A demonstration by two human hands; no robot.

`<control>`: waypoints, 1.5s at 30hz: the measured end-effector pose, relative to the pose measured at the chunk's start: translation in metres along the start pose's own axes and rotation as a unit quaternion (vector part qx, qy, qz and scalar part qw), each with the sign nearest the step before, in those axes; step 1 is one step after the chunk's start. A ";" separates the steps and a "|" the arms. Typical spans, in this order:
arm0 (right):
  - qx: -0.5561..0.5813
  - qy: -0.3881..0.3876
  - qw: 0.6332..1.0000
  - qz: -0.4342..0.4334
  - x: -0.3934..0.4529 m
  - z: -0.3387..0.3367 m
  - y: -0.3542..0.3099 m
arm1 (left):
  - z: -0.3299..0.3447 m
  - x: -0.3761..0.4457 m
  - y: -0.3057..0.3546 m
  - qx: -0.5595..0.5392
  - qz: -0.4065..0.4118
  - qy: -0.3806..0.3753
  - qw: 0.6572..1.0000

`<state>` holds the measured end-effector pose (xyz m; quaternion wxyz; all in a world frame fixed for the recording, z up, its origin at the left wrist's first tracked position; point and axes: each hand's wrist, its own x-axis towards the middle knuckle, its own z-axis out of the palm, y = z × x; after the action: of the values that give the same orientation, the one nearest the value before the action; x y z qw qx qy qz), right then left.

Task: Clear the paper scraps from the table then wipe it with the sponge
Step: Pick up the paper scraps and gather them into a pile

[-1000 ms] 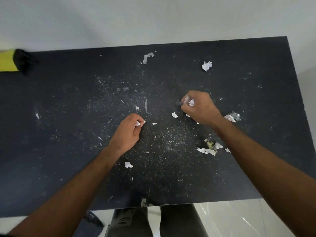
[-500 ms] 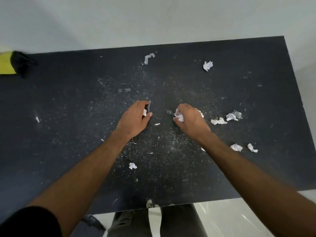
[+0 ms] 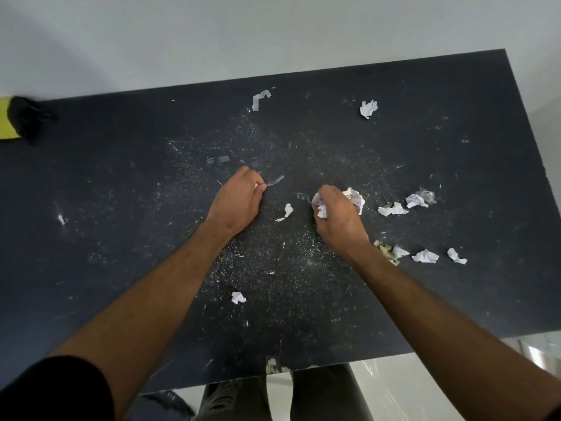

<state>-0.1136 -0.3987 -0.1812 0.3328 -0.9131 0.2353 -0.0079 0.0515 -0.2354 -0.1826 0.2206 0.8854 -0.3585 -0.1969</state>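
The dark table [image 3: 121, 208] carries scattered crumpled paper scraps [image 3: 369, 109], fine white specks and a yellow sponge [image 3: 5, 123].

white scraps [image 3: 392, 209], speckled dark table [image 3: 121, 183].

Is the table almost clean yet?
Not yet. The right hand clutches a bunch of scraps, and the left hand pinches a thin strip. Crumpled bits still lie on the table, plus white dust. The sponge waits at the far left corner, so no wiping yet.
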 end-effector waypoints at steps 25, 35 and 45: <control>-0.150 -0.071 0.985 -0.048 0.004 0.024 -0.022 | -0.017 -0.156 -0.026 -0.122 -0.043 -0.020 0.991; -0.099 0.015 0.991 -0.083 -0.003 0.032 -0.020 | 0.034 -0.204 -0.033 0.021 0.024 -0.001 0.999; -0.046 0.025 0.991 -0.122 -0.010 0.025 -0.012 | 0.021 -0.185 -0.031 -0.046 -0.034 0.068 0.996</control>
<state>-0.1128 -0.3715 -0.1922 0.2808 -0.9490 0.1304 -0.0602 -0.0652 -0.0873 -0.1814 0.2785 0.8973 -0.3029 -0.1597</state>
